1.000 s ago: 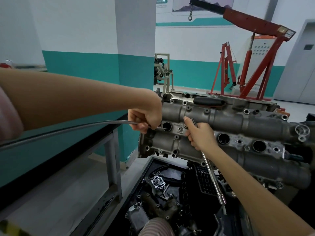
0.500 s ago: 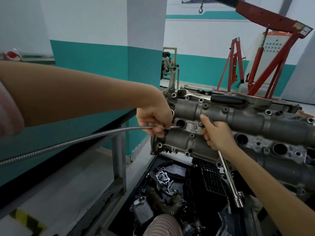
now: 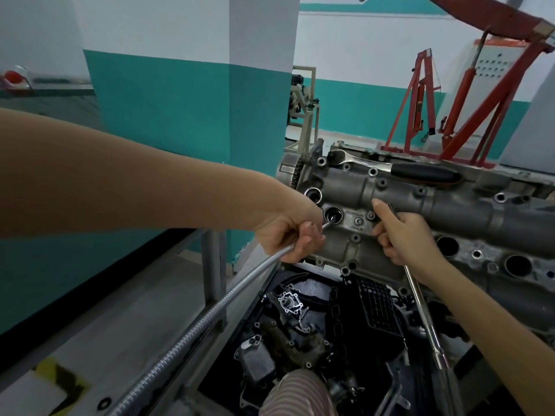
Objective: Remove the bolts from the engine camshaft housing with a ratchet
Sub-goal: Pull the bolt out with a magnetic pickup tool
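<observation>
A grey cast-metal camshaft housing [image 3: 390, 187] sits atop an engine at centre right, its two rounded ridges running away to the right, its surface dull and oil-stained, dotted with small bolt holes and bosses and pierced along the middle by a row of large round wells. At its left end a chain sprocket [image 3: 297, 172] shows at the edge. A ratchet [image 3: 399, 169] with a chrome head and black grip lies loose along the housing's far upper edge, touched by neither hand.

The person's left hand [image 3: 288, 235] is curled around a flexible, ribbed metal shaft [image 3: 192, 328] that runs up from the lower left; its slim tip reaches into the nearest well [image 3: 332, 216] at the housing's left end. The right hand [image 3: 402, 235] grips a long chrome extension bar [image 3: 426, 322], thumb raised against the housing, the bar sloping down toward the lower right, where a jointed end shows. Whether its upper end sits on a bolt cannot be told; the hand covers it.

Below the engine, a dark tray [image 3: 270, 292] holds removed black and metal parts. Behind stand a teal-and-white pillar [image 3: 195, 115] and a red engine hoist [image 3: 468, 94].
</observation>
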Tool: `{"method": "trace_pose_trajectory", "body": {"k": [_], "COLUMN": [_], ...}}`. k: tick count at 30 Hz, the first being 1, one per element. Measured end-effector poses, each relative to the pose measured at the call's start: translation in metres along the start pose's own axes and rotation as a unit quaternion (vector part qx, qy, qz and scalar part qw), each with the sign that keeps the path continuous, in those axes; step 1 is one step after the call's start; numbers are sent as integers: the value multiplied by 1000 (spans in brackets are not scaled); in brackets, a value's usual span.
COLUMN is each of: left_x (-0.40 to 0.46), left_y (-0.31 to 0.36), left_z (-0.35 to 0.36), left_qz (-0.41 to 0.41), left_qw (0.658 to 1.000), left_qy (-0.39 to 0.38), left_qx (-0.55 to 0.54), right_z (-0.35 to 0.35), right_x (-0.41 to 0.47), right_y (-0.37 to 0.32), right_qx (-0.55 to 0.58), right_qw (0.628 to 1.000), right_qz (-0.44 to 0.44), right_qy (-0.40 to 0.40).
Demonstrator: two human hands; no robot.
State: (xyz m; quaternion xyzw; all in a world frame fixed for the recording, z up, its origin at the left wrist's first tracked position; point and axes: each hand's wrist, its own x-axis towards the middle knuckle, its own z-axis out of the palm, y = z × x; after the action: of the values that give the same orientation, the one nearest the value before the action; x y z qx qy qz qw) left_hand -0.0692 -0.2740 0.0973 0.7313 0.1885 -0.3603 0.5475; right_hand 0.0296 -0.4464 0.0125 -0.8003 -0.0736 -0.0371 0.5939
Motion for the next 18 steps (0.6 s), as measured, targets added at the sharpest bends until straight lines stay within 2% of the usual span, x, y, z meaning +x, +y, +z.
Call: {"method": "trace_pose_trajectory", "body": {"k": [11, 15, 18], "left_x": [-21, -34, -44], "left_y": [-9, -17, -19], "left_z": [-10, -12, -16], "left_qz": [-2, 9, 22], "left_qw": [1000, 998, 997], "left_qy": [14, 27, 38], "left_qx": [16, 51, 58], "right_z": [-1, -2, 1], "right_x": [-2, -1, -2], "right_y": [-1, -2, -1], "right_qx": [-9, -26, -110], "right_qw": [1000, 998, 988], "right_qz": [-7, -10, -92], "right_qy": [-5, -53, -59]}}
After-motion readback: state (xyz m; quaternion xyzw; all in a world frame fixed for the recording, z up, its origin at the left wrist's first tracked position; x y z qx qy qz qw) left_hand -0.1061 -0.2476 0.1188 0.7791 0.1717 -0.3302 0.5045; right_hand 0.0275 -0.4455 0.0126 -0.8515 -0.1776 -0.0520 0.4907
